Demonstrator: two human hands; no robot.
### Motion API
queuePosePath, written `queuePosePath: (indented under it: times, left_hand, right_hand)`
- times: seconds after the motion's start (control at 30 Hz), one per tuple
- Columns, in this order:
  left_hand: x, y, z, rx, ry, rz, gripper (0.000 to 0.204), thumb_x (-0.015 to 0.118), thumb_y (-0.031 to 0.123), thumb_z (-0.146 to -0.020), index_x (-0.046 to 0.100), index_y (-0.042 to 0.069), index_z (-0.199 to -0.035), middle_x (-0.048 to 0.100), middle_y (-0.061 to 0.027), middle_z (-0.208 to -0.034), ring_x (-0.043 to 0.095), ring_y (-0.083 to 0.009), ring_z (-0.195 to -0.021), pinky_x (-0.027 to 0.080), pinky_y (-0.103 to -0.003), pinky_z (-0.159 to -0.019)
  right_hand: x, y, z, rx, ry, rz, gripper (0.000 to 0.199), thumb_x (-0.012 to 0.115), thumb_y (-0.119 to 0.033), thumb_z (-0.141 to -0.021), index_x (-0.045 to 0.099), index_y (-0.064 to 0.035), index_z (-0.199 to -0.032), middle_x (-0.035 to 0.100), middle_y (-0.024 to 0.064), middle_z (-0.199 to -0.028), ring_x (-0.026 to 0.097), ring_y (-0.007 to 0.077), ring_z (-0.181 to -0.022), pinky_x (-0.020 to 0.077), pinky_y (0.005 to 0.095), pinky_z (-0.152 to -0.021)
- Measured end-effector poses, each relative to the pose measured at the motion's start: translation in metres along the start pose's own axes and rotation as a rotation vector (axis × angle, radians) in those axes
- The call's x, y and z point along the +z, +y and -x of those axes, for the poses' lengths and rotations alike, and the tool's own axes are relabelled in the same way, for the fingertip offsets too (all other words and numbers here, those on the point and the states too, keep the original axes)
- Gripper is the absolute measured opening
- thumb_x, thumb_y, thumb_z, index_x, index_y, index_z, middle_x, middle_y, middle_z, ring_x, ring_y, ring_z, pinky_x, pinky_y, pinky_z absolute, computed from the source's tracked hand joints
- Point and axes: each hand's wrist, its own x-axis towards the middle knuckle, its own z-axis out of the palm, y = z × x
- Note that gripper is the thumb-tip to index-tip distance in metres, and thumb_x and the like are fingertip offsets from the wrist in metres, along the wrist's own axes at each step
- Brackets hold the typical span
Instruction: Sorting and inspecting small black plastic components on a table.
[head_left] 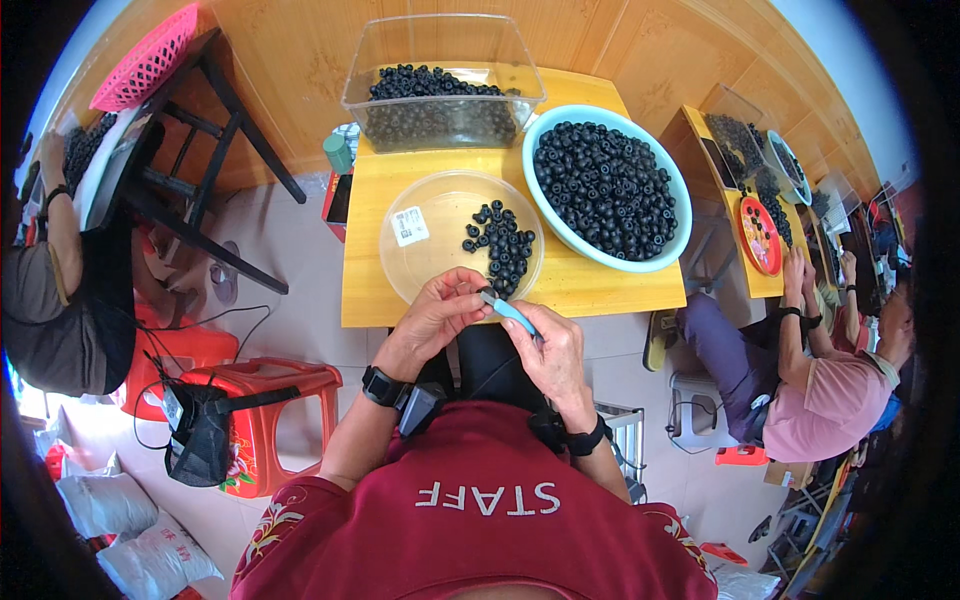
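My left hand [447, 308] is at the near edge of the yellow table, thumb and fingers pinched on a small black round part [488, 292], mostly hidden by the fingertips. In my right hand [552, 352] is a small knife [512, 315] with a light blue handle, its grey metal tip against that part. Just beyond both hands lies a shallow clear round tray [410, 268] with a white label. Loose black parts [506, 245], round with a hole, are heaped on the tray's right side.
A pale blue basin [683, 225] full of black parts stands at the right; a clear box [440, 125] holding more is at the back. A green-lidded container [338, 152] is by the table's left edge. Red stools [285, 375] stand left. People work at both sides.
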Motion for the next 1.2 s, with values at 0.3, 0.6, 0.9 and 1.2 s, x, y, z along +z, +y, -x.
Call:
queuePosePath:
  times: [0.3, 0.6, 0.9, 1.2]
  left_hand:
    - [0.0, -0.001, 0.002, -0.035, -0.068, 0.061, 0.017, 0.066, 0.002, -0.08, 0.057, 0.002, -0.094, 0.062, -0.0077, -0.089, 0.062, -0.0139, -0.076, 0.052, -0.021, -0.069]
    - [0.018, 0.012, 0.007, -0.033, -0.135, 0.087, 0.015, 0.065, 0.002, -0.08, 0.057, 0.004, -0.093, 0.063, -0.0065, -0.087, 0.062, -0.013, -0.074, 0.052, -0.021, -0.068]
    - [0.022, 0.009, 0.007, -0.075, -0.03, 0.082, 0.015, 0.063, 0.003, -0.083, 0.057, 0.005, -0.097, 0.063, -0.0059, -0.084, 0.064, -0.0124, -0.075, 0.054, -0.021, -0.07]
    - [0.02, 0.006, 0.006, -0.097, -0.061, 0.144, 0.015, 0.062, 0.005, -0.084, 0.056, 0.004, -0.098, 0.063, -0.0057, -0.083, 0.064, -0.0123, -0.074, 0.054, -0.021, -0.069]
  right_hand:
    - [0.003, 0.014, -0.001, -0.021, 0.043, 0.035, 0.015, 0.062, -0.011, -0.082, 0.065, 0.0006, -0.092, 0.062, 0.0131, -0.07, 0.058, 0.0225, -0.056, 0.0443, 0.0308, -0.052]
    - [-0.033, 0.019, 0.0, 0.13, 0.111, 0.079, 0.019, 0.059, -0.013, -0.085, 0.065, 0.002, -0.094, 0.06, 0.0105, -0.064, 0.054, 0.0149, -0.055, 0.0423, 0.0289, -0.052]
    - [-0.016, -0.012, 0.0, -0.019, -0.044, -0.046, 0.015, 0.066, -0.012, -0.08, 0.065, -0.0029, -0.092, 0.063, 0.0133, -0.073, 0.059, 0.0238, -0.054, 0.045, 0.0317, -0.05]
    - [-0.018, -0.011, -0.001, -0.045, -0.036, -0.022, 0.016, 0.066, -0.012, -0.079, 0.065, -0.0033, -0.093, 0.062, 0.0128, -0.072, 0.058, 0.0228, -0.053, 0.0442, 0.0318, -0.049]
